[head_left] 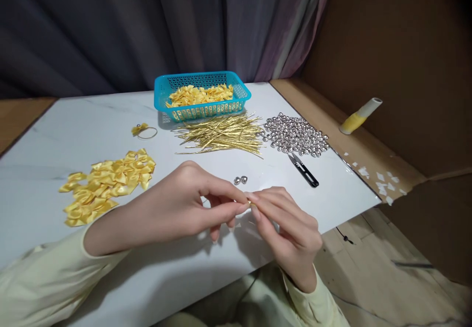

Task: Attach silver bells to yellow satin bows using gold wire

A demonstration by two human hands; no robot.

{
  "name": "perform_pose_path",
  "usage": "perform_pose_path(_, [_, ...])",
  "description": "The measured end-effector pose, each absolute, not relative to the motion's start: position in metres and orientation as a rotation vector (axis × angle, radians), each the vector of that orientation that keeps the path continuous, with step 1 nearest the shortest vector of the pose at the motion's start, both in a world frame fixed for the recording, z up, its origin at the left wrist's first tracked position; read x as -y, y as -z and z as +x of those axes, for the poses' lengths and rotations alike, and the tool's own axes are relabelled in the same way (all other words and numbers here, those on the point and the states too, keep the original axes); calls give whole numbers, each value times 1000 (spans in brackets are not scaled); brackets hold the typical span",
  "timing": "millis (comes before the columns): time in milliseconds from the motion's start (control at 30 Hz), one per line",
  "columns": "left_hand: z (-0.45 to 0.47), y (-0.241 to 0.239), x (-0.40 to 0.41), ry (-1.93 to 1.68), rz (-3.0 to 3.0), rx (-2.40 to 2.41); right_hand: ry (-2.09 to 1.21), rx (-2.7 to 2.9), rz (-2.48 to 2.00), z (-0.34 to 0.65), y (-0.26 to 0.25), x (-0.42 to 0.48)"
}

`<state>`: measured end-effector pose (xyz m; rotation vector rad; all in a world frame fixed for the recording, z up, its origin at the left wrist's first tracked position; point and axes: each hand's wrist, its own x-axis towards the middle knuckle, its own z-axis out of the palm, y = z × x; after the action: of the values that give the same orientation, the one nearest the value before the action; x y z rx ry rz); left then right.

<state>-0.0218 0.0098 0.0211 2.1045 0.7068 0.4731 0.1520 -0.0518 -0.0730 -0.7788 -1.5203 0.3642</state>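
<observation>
Over the front part of the white table, my left hand (188,204) and my right hand (289,223) meet fingertip to fingertip. Both pinch with thumb and forefinger at one tiny, pale gold-looking spot; what it is stays mostly hidden by the fingers. Just beyond them lies a small group of silver beads (241,180). Further back is a heap of gold wire strips (221,134), with a pile of shiny silver beads (295,134) to its right. Black-handled thread snips (305,172) rest near that pile. Left of my left hand, yellow ribbon bows (110,179) are spread out.
A blue plastic basket (162,102) of yellow ribbon pieces stands at the back. A thin gold ring (148,136) with a yellow bow lies left of the wires. A white-and-yellow tube (359,116) and white scraps (383,184) are on the cardboard at right.
</observation>
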Motion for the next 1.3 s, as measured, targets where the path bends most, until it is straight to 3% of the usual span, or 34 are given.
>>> perform_pose_path(667, [-22, -8, 11, -777, 2803, -694, -804, 1318, -1032, 157, 60, 65])
perform_pose_path(1300, [-24, -4, 11, -718, 2887, -688, -751, 1439, -1019, 162, 50, 56])
